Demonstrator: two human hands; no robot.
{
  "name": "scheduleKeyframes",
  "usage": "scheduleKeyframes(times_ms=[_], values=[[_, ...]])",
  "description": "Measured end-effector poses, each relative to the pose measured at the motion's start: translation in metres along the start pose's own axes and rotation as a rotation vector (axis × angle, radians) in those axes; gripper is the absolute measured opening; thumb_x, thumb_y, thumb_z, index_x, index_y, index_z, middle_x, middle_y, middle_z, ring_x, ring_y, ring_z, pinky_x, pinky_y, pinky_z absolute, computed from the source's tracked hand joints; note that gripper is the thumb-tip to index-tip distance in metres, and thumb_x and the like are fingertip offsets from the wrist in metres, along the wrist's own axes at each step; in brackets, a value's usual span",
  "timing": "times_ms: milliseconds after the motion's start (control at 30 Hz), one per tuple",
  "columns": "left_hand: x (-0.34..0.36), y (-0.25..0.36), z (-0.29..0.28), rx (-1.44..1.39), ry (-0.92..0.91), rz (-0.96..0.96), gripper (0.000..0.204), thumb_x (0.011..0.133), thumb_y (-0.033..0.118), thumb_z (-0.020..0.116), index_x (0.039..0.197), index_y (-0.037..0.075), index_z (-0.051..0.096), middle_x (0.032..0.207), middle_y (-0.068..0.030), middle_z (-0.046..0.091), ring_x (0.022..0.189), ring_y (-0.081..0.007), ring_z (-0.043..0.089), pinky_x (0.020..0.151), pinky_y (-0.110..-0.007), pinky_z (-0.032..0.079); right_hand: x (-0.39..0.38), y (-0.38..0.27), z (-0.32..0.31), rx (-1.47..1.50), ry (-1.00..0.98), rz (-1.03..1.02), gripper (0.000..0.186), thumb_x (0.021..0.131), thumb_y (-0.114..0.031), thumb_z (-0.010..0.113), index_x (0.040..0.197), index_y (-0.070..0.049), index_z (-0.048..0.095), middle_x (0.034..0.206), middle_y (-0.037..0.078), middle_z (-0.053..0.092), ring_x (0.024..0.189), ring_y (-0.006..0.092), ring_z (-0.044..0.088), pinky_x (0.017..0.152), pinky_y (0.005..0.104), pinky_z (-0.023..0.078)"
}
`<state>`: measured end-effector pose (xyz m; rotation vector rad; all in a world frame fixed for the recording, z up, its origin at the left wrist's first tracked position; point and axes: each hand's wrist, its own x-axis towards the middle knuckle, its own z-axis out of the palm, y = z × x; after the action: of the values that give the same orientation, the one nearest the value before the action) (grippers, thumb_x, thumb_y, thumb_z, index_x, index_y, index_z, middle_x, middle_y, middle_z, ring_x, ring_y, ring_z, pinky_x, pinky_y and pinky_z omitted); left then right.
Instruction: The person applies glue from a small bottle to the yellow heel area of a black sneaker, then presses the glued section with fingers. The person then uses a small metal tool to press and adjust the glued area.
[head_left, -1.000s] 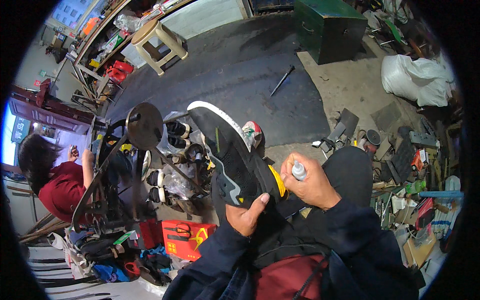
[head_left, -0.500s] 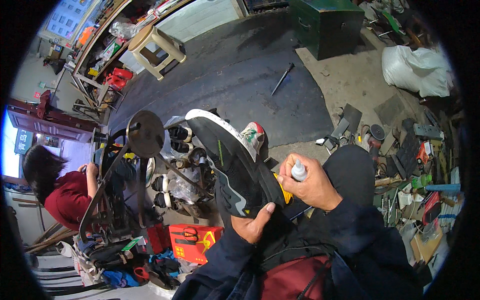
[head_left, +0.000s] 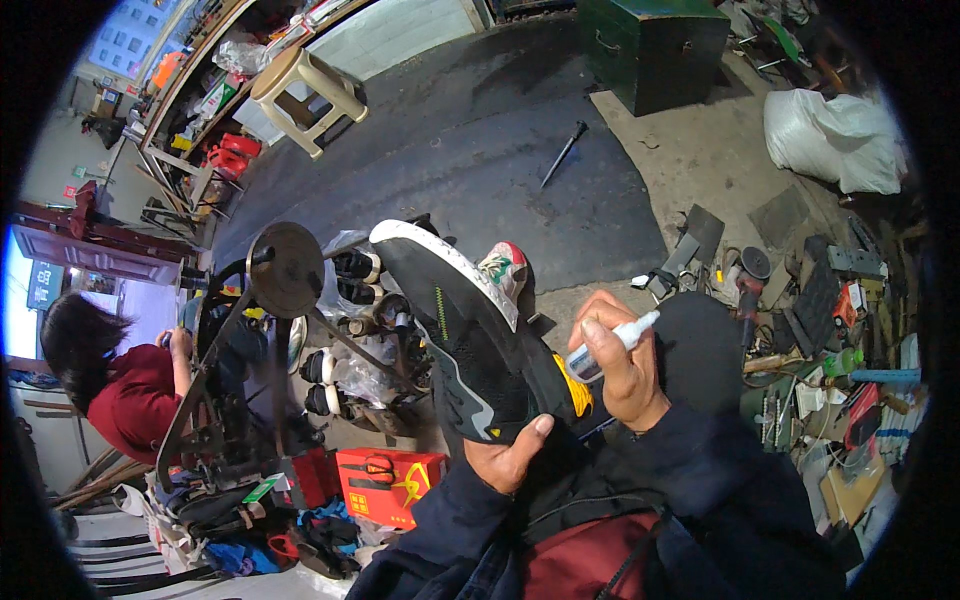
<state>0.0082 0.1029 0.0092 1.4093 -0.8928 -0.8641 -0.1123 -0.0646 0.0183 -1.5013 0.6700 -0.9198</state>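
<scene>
A black sneaker (head_left: pixel 462 315) with a white sole edge, a grey side stripe and a yellow part (head_left: pixel 574 386) at its right end lies across my lap, its toe pointing up and left. My left hand (head_left: pixel 510 458) grips it low down, the thumb pressed against the dark upper. Just right of the yellow part, my right hand (head_left: pixel 626 378) is wrapped round a small squeeze bottle (head_left: pixel 610 345) with a pale tip. The bottle lies slanted, tip toward the upper right and apart from the sneaker.
Left of the sneaker stands a metal machine with a round wheel (head_left: pixel 285 268); a person in dark red (head_left: pixel 140 400) sits behind it. A red box (head_left: pixel 385 487) lies at lower left. Tools crowd the right, near an angle grinder (head_left: pixel 752 270). A red-and-white shoe (head_left: pixel 505 268) shows beyond the sneaker.
My right hand has turned and shifted slightly right, away from the yellow part. The bottle's tip has swung from facing up to pointing right. My left hand keeps its grip on the sneaker.
</scene>
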Motion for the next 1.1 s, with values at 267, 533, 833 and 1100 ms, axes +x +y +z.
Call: scheduleKeyframes(times_ms=[267,533,833,1100], values=[[0.001,0.005,0.000,0.043,-0.031,-0.018,0.066,0.091,0.007,0.073,0.151,0.000,0.047,0.145,-0.0110,0.059,0.131,-0.0260,0.057,0.116,-0.037,0.040,-0.002,0.003,0.014,0.141,0.119,0.048,0.038,0.095,-0.032,0.056,0.072,-0.002,0.054,0.079,0.006,0.052,0.069,0.0122,0.047,0.066,0.0307,0.036],[0.004,0.010,-0.007,0.089,-0.125,-0.035,0.055,0.094,0.008,0.071,0.145,-0.002,0.055,0.143,-0.0133,0.062,0.131,-0.0278,0.059,0.115,-0.037,0.039,-0.003,0.013,0.023,0.259,0.146,0.125,0.034,0.091,-0.031,0.057,0.070,-0.005,0.049,0.079,0.006,0.048,0.067,0.0116,0.044,0.061,0.0280,0.035],[0.015,0.003,-0.012,0.103,-0.197,-0.061,0.045,0.095,0.006,0.071,0.137,-0.004,0.061,0.134,-0.0188,0.065,0.129,-0.0353,0.059,0.115,-0.041,0.041,0.008,0.038,0.026,0.260,0.030,0.174,0.031,0.089,-0.021,0.059,0.067,-0.001,0.049,0.073,0.007,0.049,0.066,0.0127,0.044,0.063,0.0325,0.035],[0.027,0.000,0.003,0.060,-0.130,0.023,0.059,0.094,0.003,0.070,0.149,-0.004,0.050,0.149,-0.0161,0.058,0.138,-0.0283,0.054,0.119,-0.038,0.035,0.013,0.034,0.013,0.097,0.055,0.037,0.035,0.092,-0.032,0.055,0.072,-0.003,0.050,0.081,0.006,0.049,0.071,0.0113,0.044,0.067,0.0293,0.037]])
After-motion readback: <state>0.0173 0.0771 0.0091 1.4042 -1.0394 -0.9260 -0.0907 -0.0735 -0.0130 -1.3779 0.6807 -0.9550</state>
